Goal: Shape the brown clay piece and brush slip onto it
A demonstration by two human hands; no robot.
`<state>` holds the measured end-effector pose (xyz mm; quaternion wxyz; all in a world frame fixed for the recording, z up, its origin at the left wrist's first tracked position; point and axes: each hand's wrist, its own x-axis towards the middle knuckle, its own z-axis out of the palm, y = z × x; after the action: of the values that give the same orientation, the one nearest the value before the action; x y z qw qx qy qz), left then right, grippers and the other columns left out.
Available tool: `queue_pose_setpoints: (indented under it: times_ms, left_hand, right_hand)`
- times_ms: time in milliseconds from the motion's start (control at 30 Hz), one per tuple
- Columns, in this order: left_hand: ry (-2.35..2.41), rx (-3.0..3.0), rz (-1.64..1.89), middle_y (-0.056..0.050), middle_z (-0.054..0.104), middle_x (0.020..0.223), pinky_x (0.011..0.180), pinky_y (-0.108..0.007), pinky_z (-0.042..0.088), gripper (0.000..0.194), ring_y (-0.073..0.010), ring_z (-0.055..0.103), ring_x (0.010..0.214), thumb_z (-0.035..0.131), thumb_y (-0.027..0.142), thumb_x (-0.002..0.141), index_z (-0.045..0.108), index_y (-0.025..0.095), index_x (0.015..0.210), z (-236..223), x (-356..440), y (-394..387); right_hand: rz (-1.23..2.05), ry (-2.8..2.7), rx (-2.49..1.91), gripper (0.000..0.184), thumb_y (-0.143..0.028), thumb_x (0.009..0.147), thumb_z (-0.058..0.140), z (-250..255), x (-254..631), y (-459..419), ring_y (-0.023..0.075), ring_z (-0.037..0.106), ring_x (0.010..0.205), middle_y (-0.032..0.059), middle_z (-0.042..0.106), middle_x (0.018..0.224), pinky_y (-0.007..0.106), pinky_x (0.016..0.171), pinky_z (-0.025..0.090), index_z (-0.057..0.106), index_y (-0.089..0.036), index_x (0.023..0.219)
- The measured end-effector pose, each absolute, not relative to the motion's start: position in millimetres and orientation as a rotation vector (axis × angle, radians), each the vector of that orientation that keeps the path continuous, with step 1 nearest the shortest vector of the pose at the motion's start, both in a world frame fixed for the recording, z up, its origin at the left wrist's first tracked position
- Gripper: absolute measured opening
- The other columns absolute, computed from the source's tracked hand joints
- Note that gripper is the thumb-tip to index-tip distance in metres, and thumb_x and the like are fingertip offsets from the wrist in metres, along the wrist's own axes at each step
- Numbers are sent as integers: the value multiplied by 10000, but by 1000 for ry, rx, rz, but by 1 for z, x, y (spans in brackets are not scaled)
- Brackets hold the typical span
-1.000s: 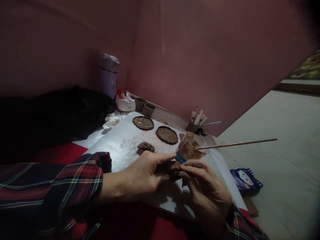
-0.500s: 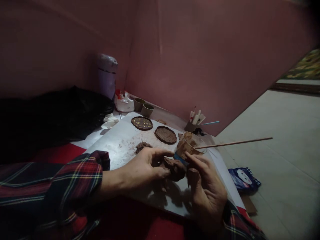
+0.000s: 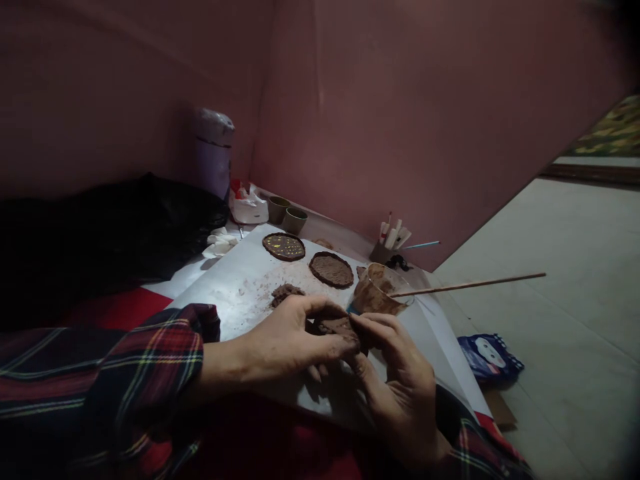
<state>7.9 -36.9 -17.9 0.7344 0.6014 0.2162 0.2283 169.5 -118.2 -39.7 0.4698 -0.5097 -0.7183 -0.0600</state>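
A lump of brown clay (image 3: 338, 326) is held between my two hands above the white board (image 3: 240, 287). My left hand (image 3: 285, 337) grips it from the left, thumb in front and fingers behind. At its right end, the fingertips and thumb of my right hand (image 3: 400, 383) pinch the clay, partly hiding it. Just beyond my left hand lies a crumbly brown heap (image 3: 287, 293). Farther back are two flat clay discs with raised rims: one with yellow dots (image 3: 283, 247), one plain (image 3: 331, 271).
Behind my right hand, a clear cup (image 3: 373, 293) smeared brown holds a long thin stick (image 3: 470, 287) jutting right. At the back stand two small cups (image 3: 295, 220), a holder with white tools (image 3: 394, 237) and a purple bottle (image 3: 214, 160). A black bag (image 3: 110, 233) lies left.
My right hand has moved left and its fingers have closed onto the clay's right end. The lump has shifted slightly left and turned in my left hand.
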Motion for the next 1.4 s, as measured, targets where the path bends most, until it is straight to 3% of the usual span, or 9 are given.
queue_pose_setpoints:
  times_ms: [333,500,733,1067,1267,1400]
  left_hand:
    - [360,1332,545,-2,671,811,569,-177,448,271,-89,566,637,637,191,794,689,182,1059,-24,4,-33]
    - [319,1247,583,-25,712,921,719,-208,476,261,-127,616,802,685,227,779,710,191,1037,-24,5,-34]
    - [407,1268,481,-28,693,867,589,-217,478,323,-104,606,628,724,332,747,680,174,1025,-22,8,-34]
    - [439,1320,518,-9,647,757,595,-201,456,265,-94,565,640,692,314,777,686,122,959,-16,3,-34]
    - [420,1224,543,4,668,719,571,-157,443,134,-62,557,584,684,234,787,720,135,870,-17,4,-33]
    - [354,1194,494,-47,682,702,531,-176,459,285,-94,607,545,629,380,834,701,107,872,-21,6,-32]
  right_hand:
    - [-149,-1722,-1240,266,-164,829,592,-36,170,-120,177,646,838,64,627,965,294,682,557,623,-205,1090]
    - [-68,-1697,-1260,243,-191,851,589,-38,171,-118,180,647,877,65,624,993,295,707,551,621,-208,1091]
    - [-12,-1712,-1232,246,-151,864,571,-40,173,-120,157,633,894,56,607,1003,268,728,534,612,-211,1099]
    - [-66,-1819,-1203,269,-126,841,590,-39,173,-123,153,619,912,60,580,1031,266,768,519,589,-198,1100]
    - [-28,-1830,-1190,300,-119,839,587,-41,174,-126,159,615,944,63,574,1053,269,800,514,589,-207,1126]
    - [146,-1670,-1218,211,-183,867,581,-40,171,-124,154,637,888,41,621,988,259,752,524,629,-233,1067]
